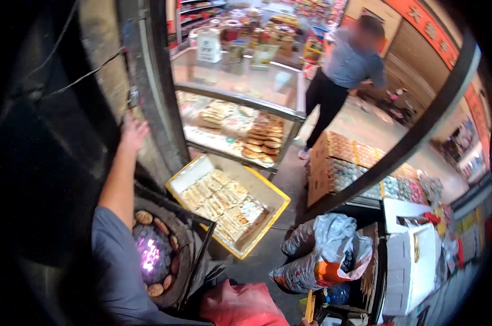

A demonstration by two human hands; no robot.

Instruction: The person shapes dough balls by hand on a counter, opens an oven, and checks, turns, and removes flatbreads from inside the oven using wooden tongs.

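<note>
Red cloth (240,307) bulges at the bottom edge, closest to the lens, and what it covers cannot be made out. Just left of it the grey sleeve (118,266) of the left arm rises past a round oven (154,255), whose glowing mouth is ringed with flat breads (143,217) stuck to the inner wall, set there to bake against the heat. A dark rod (197,261) leans across the oven rim, within easy reach.

The left hand (133,133) is raised well above the oven, fingers spread apart and resting on the grimy pillar (107,65) near a small fitting (133,96) and loose wires; it clamps on nothing, and seems merely to brace there. The right hand is almost wholly cut off at the bottom edge, so its state cannot be told.

Right of the oven a yellow tray (259,187) holds rows of finished flatbreads, tilted toward the street where buyers can see them. Behind it a glass case (240,100) shows more baked goods, blurred by reflections. Further right stand egg cartons (343,163), a stuffed plastic bag (324,250) and white foam boxes (411,266), partly hidden by a dark slanting bar (414,133). A person in grey (346,65) stands on the pavement beyond.
</note>
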